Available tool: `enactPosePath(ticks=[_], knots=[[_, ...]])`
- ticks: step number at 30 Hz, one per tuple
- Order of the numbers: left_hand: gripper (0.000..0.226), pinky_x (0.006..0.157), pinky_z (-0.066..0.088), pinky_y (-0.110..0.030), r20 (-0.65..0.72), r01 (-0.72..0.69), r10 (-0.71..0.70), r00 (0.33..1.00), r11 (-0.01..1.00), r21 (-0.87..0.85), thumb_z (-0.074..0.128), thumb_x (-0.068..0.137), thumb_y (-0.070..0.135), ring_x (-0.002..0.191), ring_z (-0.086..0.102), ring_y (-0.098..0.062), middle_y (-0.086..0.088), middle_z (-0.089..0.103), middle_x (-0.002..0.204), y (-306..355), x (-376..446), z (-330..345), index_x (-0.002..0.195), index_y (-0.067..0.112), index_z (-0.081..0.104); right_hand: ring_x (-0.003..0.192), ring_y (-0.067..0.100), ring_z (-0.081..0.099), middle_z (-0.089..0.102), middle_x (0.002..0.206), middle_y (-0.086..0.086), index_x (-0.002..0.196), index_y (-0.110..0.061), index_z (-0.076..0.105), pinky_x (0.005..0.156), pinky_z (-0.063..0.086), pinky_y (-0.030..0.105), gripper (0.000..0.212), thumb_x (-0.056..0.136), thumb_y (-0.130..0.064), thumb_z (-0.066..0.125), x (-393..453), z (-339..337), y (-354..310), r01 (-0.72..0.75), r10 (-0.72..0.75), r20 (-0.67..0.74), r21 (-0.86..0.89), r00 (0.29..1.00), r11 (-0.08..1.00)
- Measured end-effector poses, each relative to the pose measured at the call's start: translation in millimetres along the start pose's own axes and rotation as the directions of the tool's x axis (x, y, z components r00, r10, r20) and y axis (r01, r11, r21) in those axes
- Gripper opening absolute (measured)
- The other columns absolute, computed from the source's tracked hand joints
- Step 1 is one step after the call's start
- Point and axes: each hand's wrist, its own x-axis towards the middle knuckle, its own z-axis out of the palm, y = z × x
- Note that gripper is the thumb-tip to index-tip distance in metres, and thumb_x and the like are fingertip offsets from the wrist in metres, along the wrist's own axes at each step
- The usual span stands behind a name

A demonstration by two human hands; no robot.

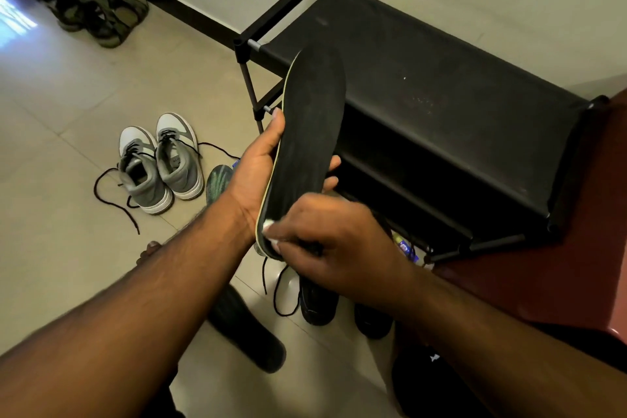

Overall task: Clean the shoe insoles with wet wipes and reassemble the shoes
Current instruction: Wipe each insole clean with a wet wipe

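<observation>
**Wiping under way, nothing back together yet**

The job looks to be in its middle stretch. The left hand [258, 166] grips a black insole [308, 146] by its long edges, thumb along the left edge and fingertips curling round the right, holding it up in the air in front of the black shoe rack [441, 95]. The right hand [325, 241] pinches a small white wet wipe [269, 231] and presses it onto the near, heel end of that insole — so cleaning is in progress on this piece.

Much seems left to do. A second dark insole [247, 332] lies on the tiled floor [68, 248] near the person, under the left forearm, and a greenish patterned one [219, 183] lies just right of the grey sneakers [159, 166], partly hidden by the left wrist. Whether either has been wiped cannot be told. The grey sneakers stand side by side to the left with laces loose, and the black shoes [319, 302] sit below the right hand, laces trailing — no insole appears to be back in any shoe, so the reassembly step is probably still ahead.

The held insole is long, thin and matte black on its upper face, with a pale yellowish rim showing along its left edge. It stays fairly flat in the grip, toe end pointing far, and shows faint dull smudges.
</observation>
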Motion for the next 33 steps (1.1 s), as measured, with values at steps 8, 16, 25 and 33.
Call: enactPosePath(ticks=[8,16,25,33], knots=[[0.065,0.083,0.057,-0.034,0.098,0.062,-0.057,0.994,0.997,-0.046,0.047,0.092,0.063,0.087,0.07,-0.022,-0.011,0.071,0.097,-4,-1,3,0.101,0.005,0.075,0.078,0.014,0.064,0.069,0.085,0.008,0.093,0.002,0.073,0.071,0.053,0.028,0.012,0.081,0.003,0.072,9,-28,17,-0.076,0.045,-0.26,-0.109,0.964,0.991],[0.075,0.082,0.058,-0.033,0.046,0.065,-0.068,0.997,0.997,0.052,0.049,0.088,0.068,0.089,0.066,-0.025,-0.018,0.067,0.107,-7,-3,6,0.116,0.001,0.069,0.084,0.015,0.065,0.069,0.09,0.006,0.096,-0.003,0.074,0.071,0.055,0.034,0.013,0.085,-0.005,0.069,3,-13,6,-0.072,0.064,-0.056,-0.139,0.996,0.988],[0.065,0.079,0.056,-0.035,0.02,0.013,-0.014,1.0,0.999,0.04,0.054,0.089,0.065,0.087,0.065,-0.023,-0.014,0.069,0.103,-3,-1,-1,0.113,0.006,0.069,0.081,0.011,0.064,0.07,0.088,0.008,0.094,0.002,0.073,0.074,0.053,0.023,0.012,0.082,0.001,0.071,6,-24,7,-0.017,0.019,-0.046,0.053,0.999,0.998],[0.074,0.082,0.058,-0.037,-0.059,-0.105,0.121,0.991,0.969,0.222,0.067,0.073,0.063,0.102,0.07,-0.03,-0.019,0.069,0.117,-11,5,-2,0.124,0.009,0.067,0.082,0.018,0.065,0.068,0.09,0.009,0.098,-0.002,0.073,0.069,0.055,0.034,0.014,0.086,-0.005,0.066,2,-10,3,0.023,-0.02,0.017,-0.226,1.0,0.974]])
